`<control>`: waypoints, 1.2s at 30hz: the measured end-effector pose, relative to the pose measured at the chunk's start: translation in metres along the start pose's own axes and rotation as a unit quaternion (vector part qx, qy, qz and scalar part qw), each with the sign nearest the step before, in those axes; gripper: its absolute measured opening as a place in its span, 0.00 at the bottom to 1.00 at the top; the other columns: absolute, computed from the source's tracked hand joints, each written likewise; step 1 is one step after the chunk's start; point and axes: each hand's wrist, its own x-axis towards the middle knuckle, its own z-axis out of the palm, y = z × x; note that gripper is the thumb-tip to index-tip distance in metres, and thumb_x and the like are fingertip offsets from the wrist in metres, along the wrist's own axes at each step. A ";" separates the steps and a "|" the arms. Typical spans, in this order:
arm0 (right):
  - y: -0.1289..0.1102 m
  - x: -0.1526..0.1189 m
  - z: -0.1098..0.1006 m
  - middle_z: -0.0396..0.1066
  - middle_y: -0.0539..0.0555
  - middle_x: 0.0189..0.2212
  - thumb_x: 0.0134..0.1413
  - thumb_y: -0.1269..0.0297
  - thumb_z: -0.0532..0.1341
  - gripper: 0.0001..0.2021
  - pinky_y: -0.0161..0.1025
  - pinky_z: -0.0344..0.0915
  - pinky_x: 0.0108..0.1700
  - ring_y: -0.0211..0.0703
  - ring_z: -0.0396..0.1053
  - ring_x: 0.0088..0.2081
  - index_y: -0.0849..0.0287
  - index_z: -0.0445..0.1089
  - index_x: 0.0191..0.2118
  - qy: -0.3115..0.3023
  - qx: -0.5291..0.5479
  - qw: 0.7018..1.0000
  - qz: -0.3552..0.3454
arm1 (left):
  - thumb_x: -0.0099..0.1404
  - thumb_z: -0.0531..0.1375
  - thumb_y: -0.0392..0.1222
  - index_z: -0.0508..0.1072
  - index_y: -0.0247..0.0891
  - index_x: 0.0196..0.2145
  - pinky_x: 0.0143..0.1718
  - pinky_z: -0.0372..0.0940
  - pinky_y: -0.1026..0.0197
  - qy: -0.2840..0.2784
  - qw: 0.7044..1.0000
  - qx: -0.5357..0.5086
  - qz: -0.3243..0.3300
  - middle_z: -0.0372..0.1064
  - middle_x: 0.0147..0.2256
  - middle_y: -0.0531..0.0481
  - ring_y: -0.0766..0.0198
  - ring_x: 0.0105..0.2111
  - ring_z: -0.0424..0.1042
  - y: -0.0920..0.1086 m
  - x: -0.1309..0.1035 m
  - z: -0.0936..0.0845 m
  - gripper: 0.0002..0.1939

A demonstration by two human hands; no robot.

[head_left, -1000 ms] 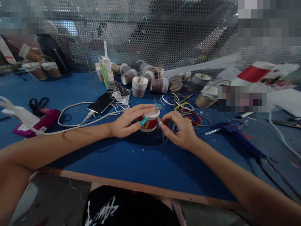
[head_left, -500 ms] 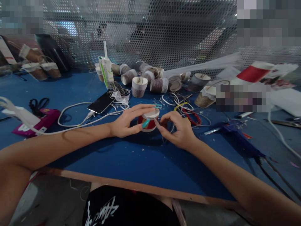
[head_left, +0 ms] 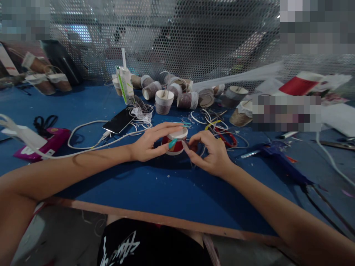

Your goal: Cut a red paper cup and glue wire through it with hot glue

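A small red paper cup [head_left: 179, 147] with a white top face and a white lower edge is on the blue table; it looks upside down. My left hand [head_left: 151, 142] is closed around it from the left, with fingers over the far side and a thumb with a teal nail on the near side. On the cup's right, my right hand [head_left: 209, 153] has thumb and index finger pinched together at its wall. What is in that pinch is too small to make out.
Several twine-wrapped cups [head_left: 163, 101] stand and lie along the mesh panel [head_left: 166, 44]. A phone [head_left: 119, 121] with a white cable lies left. Red-handled scissors [head_left: 229, 138] and loose cords lie behind my right hand. A blue glue gun [head_left: 283, 160] lies at right, a purple object [head_left: 41, 144] far left.
Almost nothing differs. Both hands keep their places at the cup, and the cup has not visibly moved.
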 end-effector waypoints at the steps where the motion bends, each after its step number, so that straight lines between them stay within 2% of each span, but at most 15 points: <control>1: 0.000 0.000 0.000 0.67 0.46 0.20 0.53 0.65 0.59 0.05 0.38 0.60 0.30 0.37 0.65 0.24 0.55 0.60 0.31 -0.002 0.002 1.000 0.002 | 0.67 0.52 0.43 0.60 0.39 0.60 0.59 0.60 0.48 0.000 1.000 0.000 0.000 0.62 0.58 0.37 0.55 0.59 0.62 0.000 0.000 0.000 0.24; 9: -0.001 0.000 0.003 0.67 0.46 0.20 0.55 0.63 0.59 0.07 0.38 0.58 0.29 0.35 0.64 0.23 0.55 0.60 0.29 -0.005 -0.001 0.999 0.036 | 0.68 0.52 0.43 0.59 0.40 0.61 0.59 0.60 0.48 -0.005 1.000 -0.008 0.003 0.61 0.59 0.38 0.55 0.60 0.62 0.000 0.000 -0.001 0.25; 18: -0.002 0.000 0.002 0.67 0.46 0.20 0.55 0.63 0.59 0.07 0.39 0.59 0.29 0.36 0.65 0.23 0.55 0.60 0.29 -0.008 -0.003 0.999 0.044 | 0.69 0.50 0.46 0.59 0.41 0.61 0.59 0.59 0.46 -0.003 1.000 -0.022 -0.002 0.60 0.60 0.39 0.54 0.60 0.61 0.001 -0.001 -0.001 0.24; 26: -0.003 0.002 0.001 0.67 0.46 0.19 0.55 0.65 0.58 0.06 0.39 0.59 0.30 0.36 0.64 0.22 0.55 0.60 0.29 -0.003 -0.005 1.000 0.023 | 0.69 0.49 0.47 0.59 0.41 0.61 0.60 0.58 0.46 -0.008 1.000 -0.027 -0.005 0.60 0.60 0.39 0.54 0.60 0.61 0.002 0.000 -0.002 0.24; 30: -0.003 0.003 -0.002 0.66 0.46 0.20 0.57 0.66 0.55 0.04 0.39 0.60 0.30 0.37 0.64 0.23 0.55 0.60 0.30 -0.007 0.007 1.000 0.006 | 0.70 0.46 0.51 0.58 0.38 0.61 0.60 0.58 0.44 -0.013 0.999 -0.039 0.010 0.59 0.60 0.36 0.52 0.61 0.60 0.002 0.000 -0.003 0.26; 33: -0.003 0.002 -0.002 0.67 0.46 0.20 0.56 0.64 0.56 0.05 0.40 0.60 0.31 0.37 0.65 0.23 0.55 0.60 0.30 -0.017 0.012 1.000 0.014 | 0.69 0.47 0.54 0.58 0.39 0.62 0.60 0.58 0.44 -0.012 0.999 -0.037 0.012 0.59 0.60 0.36 0.51 0.60 0.60 0.001 0.000 -0.003 0.28; 36: -0.002 0.001 0.000 0.67 0.46 0.19 0.56 0.63 0.58 0.06 0.40 0.59 0.30 0.37 0.65 0.23 0.55 0.60 0.29 -0.015 0.011 1.000 0.025 | 0.68 0.49 0.52 0.58 0.41 0.62 0.59 0.59 0.45 -0.007 1.000 -0.026 0.008 0.60 0.60 0.37 0.52 0.60 0.61 0.000 -0.001 -0.002 0.27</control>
